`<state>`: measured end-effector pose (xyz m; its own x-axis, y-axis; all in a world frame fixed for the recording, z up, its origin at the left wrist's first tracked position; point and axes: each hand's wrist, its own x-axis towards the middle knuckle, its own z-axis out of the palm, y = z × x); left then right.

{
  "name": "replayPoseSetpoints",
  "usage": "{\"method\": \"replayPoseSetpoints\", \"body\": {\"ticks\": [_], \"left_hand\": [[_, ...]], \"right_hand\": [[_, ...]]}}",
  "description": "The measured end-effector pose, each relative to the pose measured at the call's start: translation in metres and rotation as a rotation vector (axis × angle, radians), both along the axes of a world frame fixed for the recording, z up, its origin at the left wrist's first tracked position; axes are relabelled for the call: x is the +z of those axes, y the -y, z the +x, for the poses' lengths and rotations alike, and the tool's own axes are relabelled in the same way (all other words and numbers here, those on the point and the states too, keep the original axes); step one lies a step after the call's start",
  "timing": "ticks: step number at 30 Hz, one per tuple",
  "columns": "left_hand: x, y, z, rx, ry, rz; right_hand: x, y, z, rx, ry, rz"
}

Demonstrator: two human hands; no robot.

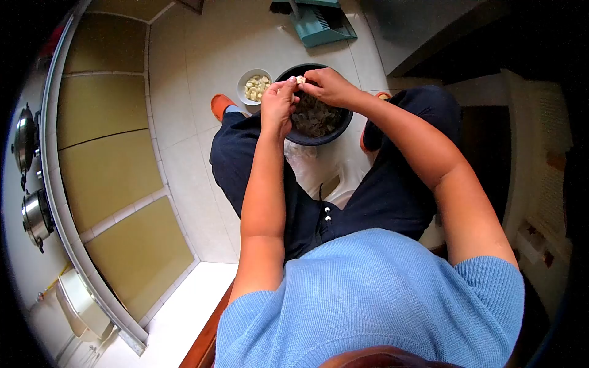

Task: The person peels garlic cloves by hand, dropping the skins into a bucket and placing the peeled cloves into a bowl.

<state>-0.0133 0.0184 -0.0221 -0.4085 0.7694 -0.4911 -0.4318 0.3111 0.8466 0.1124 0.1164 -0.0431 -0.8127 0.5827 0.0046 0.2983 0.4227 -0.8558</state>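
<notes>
My left hand [280,103] and my right hand [327,86] meet above a dark round bucket [314,140]. Between their closed fingertips is a small whitish piece [300,80], which looks like a garlic clove. Thin brownish scraps [316,116] lie inside the bucket. Left of my left hand, a white bowl [241,87] stands on the floor with pale peeled cloves [254,89] in it. The fingers of both hands are pinched together around the piece.
A teal dustpan [319,27] with a brush lies on the tiled floor [202,147] beyond the bucket. Pots [37,221] stand on the counter at the far left. A white stool [348,175] and a plastic bag [302,158] are between my legs.
</notes>
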Motion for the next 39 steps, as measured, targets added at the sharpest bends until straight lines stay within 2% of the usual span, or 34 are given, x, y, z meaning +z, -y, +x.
{"method": "replayPoseSetpoints", "body": {"ticks": [4, 7, 9, 10, 12, 19, 21, 24, 26, 30, 32, 35, 36, 39], "left_hand": [[0.005, -0.002, 0.004, -0.007, -0.009, 0.031], [0.002, -0.001, 0.002, -0.013, -0.039, 0.092], [0.001, -0.001, 0.002, -0.018, -0.060, 0.075], [0.001, -0.001, 0.003, -0.022, -0.083, 0.059], [0.003, 0.000, 0.006, -0.051, -0.138, 0.092], [0.004, -0.001, 0.009, -0.126, -0.244, 0.115], [0.001, 0.000, 0.013, -0.146, -0.295, 0.148], [-0.005, 0.002, 0.014, -0.196, -0.387, 0.141], [-0.007, 0.003, 0.014, -0.208, -0.311, 0.156], [-0.003, 0.004, 0.014, -0.219, -0.331, 0.144], [0.000, 0.005, 0.012, -0.222, -0.130, 0.124], [0.006, 0.006, 0.008, -0.225, -0.009, 0.123], [0.008, 0.006, 0.005, -0.223, -0.009, 0.124], [0.014, 0.008, -0.003, -0.148, 0.282, 0.154]], "right_hand": [[-0.006, -0.001, -0.002, 0.022, -0.096, 0.076], [-0.005, 0.001, -0.003, -0.054, -0.124, -0.068], [-0.004, 0.002, -0.004, -0.149, -0.263, -0.145], [-0.003, 0.002, -0.003, -0.150, -0.262, -0.145], [0.000, 0.001, -0.001, -0.141, -0.127, -0.386], [0.008, 0.004, 0.000, -0.111, -0.237, -0.680], [0.011, 0.003, 0.002, 0.031, -0.020, -0.727], [0.020, 0.005, 0.007, 0.149, 0.085, -0.764], [0.014, 0.006, 0.007, 0.157, 0.122, -0.781], [0.010, 0.008, 0.008, 0.126, 0.122, -0.827], [0.014, 0.009, 0.010, 0.114, 0.141, -0.836], [0.020, 0.013, 0.011, 0.096, 0.115, -0.923], [0.022, 0.015, 0.011, 0.094, 0.054, -0.965], [0.034, 0.020, 0.013, 0.105, -0.072, -0.997]]}}
